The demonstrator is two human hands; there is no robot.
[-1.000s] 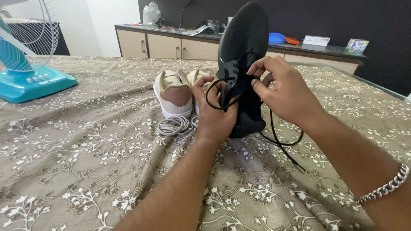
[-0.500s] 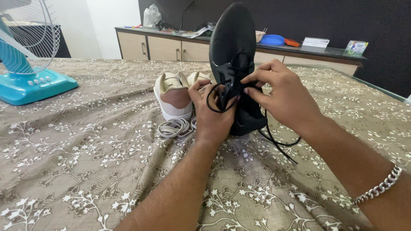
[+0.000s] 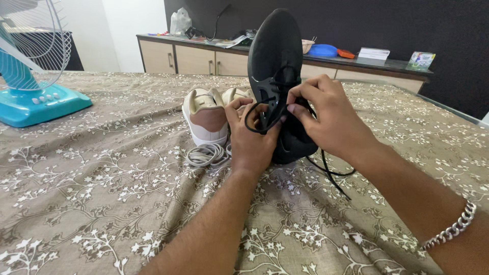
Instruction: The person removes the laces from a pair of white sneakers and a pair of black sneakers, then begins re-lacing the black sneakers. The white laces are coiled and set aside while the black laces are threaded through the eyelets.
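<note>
Since the earlier frames, the black fabric sports shoe [image 3: 277,76] has been tipped more upright and the right hand [image 3: 326,114] has slid down its lacing.

Standing heel-down on the brown floral bedspread [image 3: 102,193], the shoe is propped by the left hand [image 3: 252,137], whose fingers curl around its tongue side; the right hand pinches the thin black lace [image 3: 257,125] between thumb and fingertips. Loose lace ends trail right of the shoe. Left of the shoe stand a pair of white-and-tan sneakers [image 3: 206,119], with coiled grey laces [image 3: 206,154] in front of them; far left of it sits a turquoise table fan [image 3: 35,97]. The shoe looks light with a soft upper, best steadied at its firmer sole or heel; the lace is limp and slips easily, so pinch near an eyelet.
</note>
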